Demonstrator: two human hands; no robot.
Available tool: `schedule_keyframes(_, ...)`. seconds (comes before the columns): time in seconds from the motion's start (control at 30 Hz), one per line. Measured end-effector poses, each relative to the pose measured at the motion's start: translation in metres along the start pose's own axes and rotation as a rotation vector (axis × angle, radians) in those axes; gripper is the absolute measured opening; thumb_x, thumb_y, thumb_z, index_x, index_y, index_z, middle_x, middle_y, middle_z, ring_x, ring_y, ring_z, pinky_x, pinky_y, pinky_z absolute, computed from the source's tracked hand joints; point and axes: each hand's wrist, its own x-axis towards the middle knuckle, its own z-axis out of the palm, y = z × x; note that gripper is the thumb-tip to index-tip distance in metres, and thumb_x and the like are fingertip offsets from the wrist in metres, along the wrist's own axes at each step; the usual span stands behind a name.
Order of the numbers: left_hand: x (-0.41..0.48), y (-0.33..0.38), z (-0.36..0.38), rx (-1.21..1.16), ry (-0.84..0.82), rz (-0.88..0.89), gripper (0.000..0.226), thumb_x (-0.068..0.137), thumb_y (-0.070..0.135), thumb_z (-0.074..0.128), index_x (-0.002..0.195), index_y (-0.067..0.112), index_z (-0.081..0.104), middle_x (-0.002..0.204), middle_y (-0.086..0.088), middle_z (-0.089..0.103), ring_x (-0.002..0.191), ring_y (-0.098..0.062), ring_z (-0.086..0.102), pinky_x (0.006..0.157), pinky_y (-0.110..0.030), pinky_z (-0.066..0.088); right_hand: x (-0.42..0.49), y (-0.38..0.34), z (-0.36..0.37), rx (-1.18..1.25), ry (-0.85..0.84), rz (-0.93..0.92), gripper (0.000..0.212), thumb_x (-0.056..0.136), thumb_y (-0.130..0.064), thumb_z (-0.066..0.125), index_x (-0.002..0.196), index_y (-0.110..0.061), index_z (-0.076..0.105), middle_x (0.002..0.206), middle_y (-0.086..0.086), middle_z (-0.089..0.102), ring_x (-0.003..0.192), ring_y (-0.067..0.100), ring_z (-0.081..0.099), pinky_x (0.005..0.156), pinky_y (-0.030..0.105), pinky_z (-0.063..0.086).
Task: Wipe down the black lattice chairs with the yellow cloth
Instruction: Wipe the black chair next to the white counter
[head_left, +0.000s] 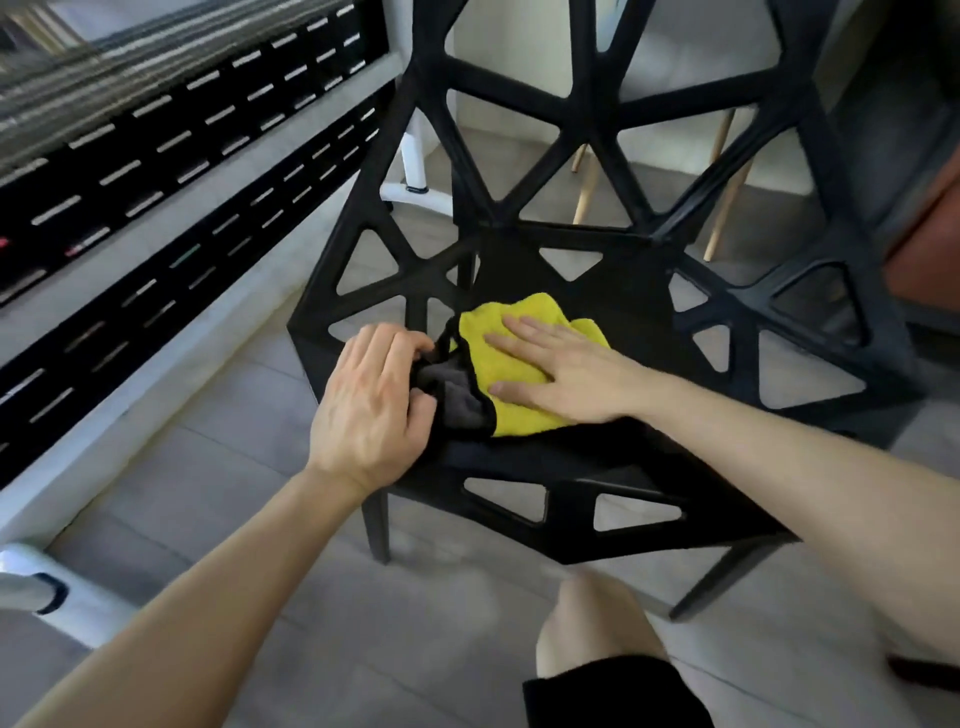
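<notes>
A black lattice chair (613, 467) with triangular cut-outs stands in front of me, its backrest rising at the top of the view. The yellow cloth (514, 415), grey on its underside with a black hem, lies on the seat. My right hand (561, 369) lies flat on the yellow side with fingers straight. My left hand (369, 400) grips the cloth's folded-over grey corner at the seat's left part, fingers curled round it.
A long black perforated panel in a white frame (156, 218) runs along the left. White table legs (415, 171) and wooden chair legs (584, 176) stand behind the backrest. An orange-brown object (930, 249) sits at the right edge. My knee (597, 623) is below the seat.
</notes>
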Motion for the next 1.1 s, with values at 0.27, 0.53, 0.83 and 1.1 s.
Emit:
schedule_keyframes(0.27,0.003,-0.006,0.003,0.034,0.008,-0.048,0.035,0.083,0.012,0.054,0.117,0.007,0.064,0.109,-0.006,0.061,0.105,-0.028,0.056,0.095,-0.041,0.046,0.086,0.007,-0.004,-0.103,0.085,0.265,0.085,0.101,-0.076,0.012,0.170,-0.028,-0.002,0.177,0.002,-0.013,0.163,0.019,-0.012,0.132,0.048,-0.005)
schedule_keyframes(0.53,0.002,-0.006,0.003,0.049,-0.046,0.030,0.028,0.100,0.033,0.054,0.119,0.015,0.066,0.114,-0.001,0.066,0.110,-0.024,0.059,0.098,-0.043,0.047,-0.042,0.066,-0.016,-0.162,0.018,0.356,0.112,0.074,-0.102,0.003,0.168,-0.042,0.010,0.178,-0.008,-0.003,0.164,0.014,-0.003,0.133,0.044,0.001)
schedule_keyframes(0.83,0.002,-0.010,0.006,0.010,0.021,0.057,0.026,0.102,0.030,0.054,0.111,0.010,0.068,0.108,-0.003,0.069,0.101,-0.029,0.062,0.091,-0.044,0.048,0.000,-0.025,0.012,-0.088,0.023,0.154,0.076,0.103,-0.075,0.014,0.169,-0.038,0.010,0.177,-0.007,-0.003,0.164,0.015,-0.003,0.133,0.044,0.001)
schedule_keyframes(1.1,0.006,-0.008,0.008,-0.015,0.039,0.059,0.023,0.104,0.025,0.053,0.113,0.009,0.067,0.108,-0.006,0.069,0.102,-0.026,0.062,0.093,-0.042,0.051,0.000,0.040,-0.005,-0.179,0.064,0.571,0.089,0.097,-0.081,0.008,0.170,-0.029,0.004,0.178,0.005,-0.007,0.164,0.024,-0.006,0.131,0.051,0.001)
